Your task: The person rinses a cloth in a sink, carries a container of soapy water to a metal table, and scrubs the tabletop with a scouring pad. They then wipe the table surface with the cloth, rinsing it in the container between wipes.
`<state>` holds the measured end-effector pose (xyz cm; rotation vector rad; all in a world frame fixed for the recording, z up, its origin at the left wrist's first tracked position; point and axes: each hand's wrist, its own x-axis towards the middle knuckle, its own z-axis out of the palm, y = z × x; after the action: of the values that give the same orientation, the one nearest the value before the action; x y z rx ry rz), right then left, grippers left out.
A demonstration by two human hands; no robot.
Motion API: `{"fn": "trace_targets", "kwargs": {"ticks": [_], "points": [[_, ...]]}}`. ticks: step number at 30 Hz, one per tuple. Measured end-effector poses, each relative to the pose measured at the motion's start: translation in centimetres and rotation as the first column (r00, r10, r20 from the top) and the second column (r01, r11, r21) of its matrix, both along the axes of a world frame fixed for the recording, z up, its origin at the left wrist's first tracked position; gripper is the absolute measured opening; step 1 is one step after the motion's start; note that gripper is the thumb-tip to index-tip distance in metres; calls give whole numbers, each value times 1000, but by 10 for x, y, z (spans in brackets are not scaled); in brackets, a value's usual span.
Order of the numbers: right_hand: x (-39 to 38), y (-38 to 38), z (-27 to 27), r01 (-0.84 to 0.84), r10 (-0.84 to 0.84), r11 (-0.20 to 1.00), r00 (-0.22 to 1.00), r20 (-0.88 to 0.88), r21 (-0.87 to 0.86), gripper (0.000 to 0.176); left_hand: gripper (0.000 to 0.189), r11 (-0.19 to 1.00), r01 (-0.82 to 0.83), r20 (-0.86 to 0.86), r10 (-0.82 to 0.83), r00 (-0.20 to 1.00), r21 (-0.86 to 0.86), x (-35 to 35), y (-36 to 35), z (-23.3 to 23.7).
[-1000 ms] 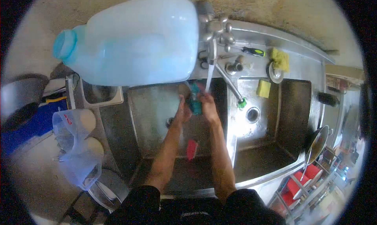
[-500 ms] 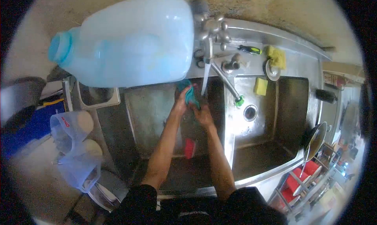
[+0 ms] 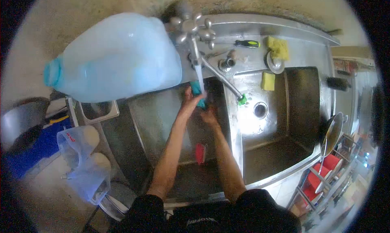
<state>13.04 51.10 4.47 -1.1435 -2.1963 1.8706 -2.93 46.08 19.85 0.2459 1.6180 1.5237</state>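
Under the tap (image 3: 191, 26), in the left basin of the sink (image 3: 162, 123): both hands are up at the water stream (image 3: 200, 76).

- Left hand (image 3: 187, 103): fingers closed round a teal cloth (image 3: 197, 91), holding it right in the stream. A second ago the cloth sat lower, between both hands and below the tap; half a second ago it had already come up on the left hand's side. Now it is at its highest, directly beneath the tap.
- Right hand (image 3: 209, 116): just below and right of the cloth, at its lower end. Fingers are curled, but it is too blurred to tell whether they pinch the cloth or only touch it. A second ago this hand was level with the left one; now it is the lower of the two.
- Red brush (image 3: 200, 153): lies on the basin floor, well below the tap, between the forearms. Same spot throughout.
- Swivel spout (image 3: 242, 99), green-tipped: below and right of the tap, unmoved.
- Sponge (image 3: 267, 81), yellow: right of the tap on the second basin's edge, unmoved.
- Jug (image 3: 115, 56), pale blue: left of the tap. It sits lower and more tilted in view than before; the whole view has swung, with the tap now further left.
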Motion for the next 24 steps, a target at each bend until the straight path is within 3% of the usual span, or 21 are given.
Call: {"fn": "trace_targets", "kwargs": {"ticks": [1, 3, 4, 6, 9, 10, 11, 13, 15, 16, 17, 18, 20, 24], "points": [[-4, 28, 42, -194, 203, 967, 978, 42, -163, 81, 39, 1000, 8, -4, -8, 1000, -1, -5, -1, 4], [-5, 27, 38, -356, 392, 873, 919, 46, -334, 84, 44, 990, 111, -63, -117, 991, -92, -9, -2, 13], [-7, 23, 35, -375, 411, 854, 911, 27, -362, 84, 44, 988, 122, -63, -128, 990, -97, -8, -1, 17], [-9, 15, 21, -359, 369, 849, 928, -53, -388, 85, 55, 989, 146, -156, -139, 978, 37, -5, -2, 29], [-13, -9, 1, -258, 173, 860, 959, -225, -441, 86, 66, 978, 206, -302, -198, 932, -6, -15, -5, 16], [-13, -15, -5, -232, 105, 851, 954, -280, -471, 86, 67, 982, 189, -168, -182, 969, 27, -21, -16, -15], [-13, -21, -10, -206, 32, 840, 943, -332, -502, 87, 67, 979, 204, -170, -197, 966, 24, -24, -17, -8], [-14, -32, -24, -170, -109, 809, 897, -428, -562, 88, 68, 913, 231, -497, -380, 780, -336, -25, -22, 19], [-15, -36, -44, -155, -204, 792, 845, -495, -590, 88, 71, 892, 254, -563, -436, 702, -374, -25, -31, 28], [-12, -37, -53, -143, -185, 818, 852, -489, -557, 89, 73, 802, 286, -682, -597, 422, -525, -24, -36, 29], [-9, -35, -75, -137, 19, 940, 935, -355, -313, 91, 75, 699, 256, -700, -707, 103, -668, -22, -40, 30], [-16, -27, -68, -141, 23, 937, 937, -349, -318, 91, 75, 697, 255, -696, -709, 111, -670, -23, -42, 18], [-36, -6, -44, -292, 299, 950, 953, -55, 106, 91, 71, 547, 653, -721, -693, 1, -525, -37, -31, -19], [-34, 26, 45, -352, 334, 913, 935, 115, 207, 81, 49, 580, 612, -730, -683, 5, -538, -60, 13, -76]]}}
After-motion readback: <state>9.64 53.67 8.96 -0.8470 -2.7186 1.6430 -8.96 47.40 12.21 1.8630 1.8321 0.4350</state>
